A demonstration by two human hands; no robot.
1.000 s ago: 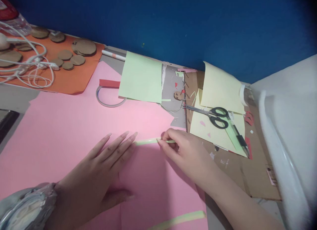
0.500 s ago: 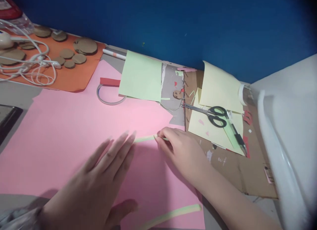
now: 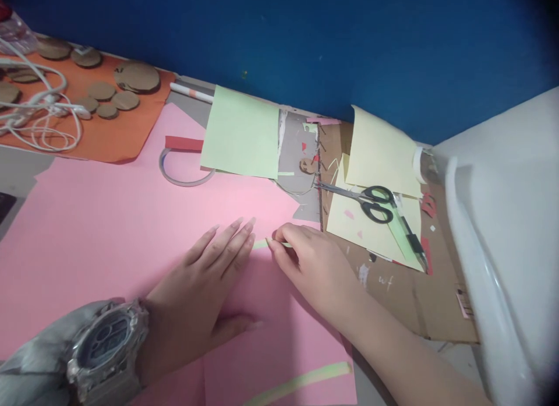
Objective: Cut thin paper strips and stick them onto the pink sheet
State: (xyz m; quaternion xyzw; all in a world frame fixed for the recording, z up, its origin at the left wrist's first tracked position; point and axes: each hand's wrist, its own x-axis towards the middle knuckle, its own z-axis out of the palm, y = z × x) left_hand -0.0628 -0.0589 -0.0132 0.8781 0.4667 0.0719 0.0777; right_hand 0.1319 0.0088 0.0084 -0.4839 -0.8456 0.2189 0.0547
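Observation:
Pink paper [image 3: 131, 208] is spread under both hands. My left hand [image 3: 213, 272] lies flat on it, fingers stretched out and a watch on the wrist. Its fingertips rest over a thin pale green strip [image 3: 261, 244], hiding part of it. My right hand [image 3: 310, 260] pinches that strip's right end between thumb and fingers, just right of my left fingertips. A second pale green strip [image 3: 305, 381] lies slantwise on the pink paper near its front right corner.
Black-handled scissors [image 3: 367, 199] and a pen [image 3: 413, 240] lie on yellow paper over cardboard [image 3: 402, 307] at right. Behind stand a green sheet [image 3: 242, 132] and a tape ring [image 3: 187, 182]. Cardboard discs [image 3: 137, 77] and white cables [image 3: 43, 109] cover orange paper at left.
My left hand has slid right and forward along the strip, closer to my right hand, and its watch has come into view. My right hand keeps its pinch.

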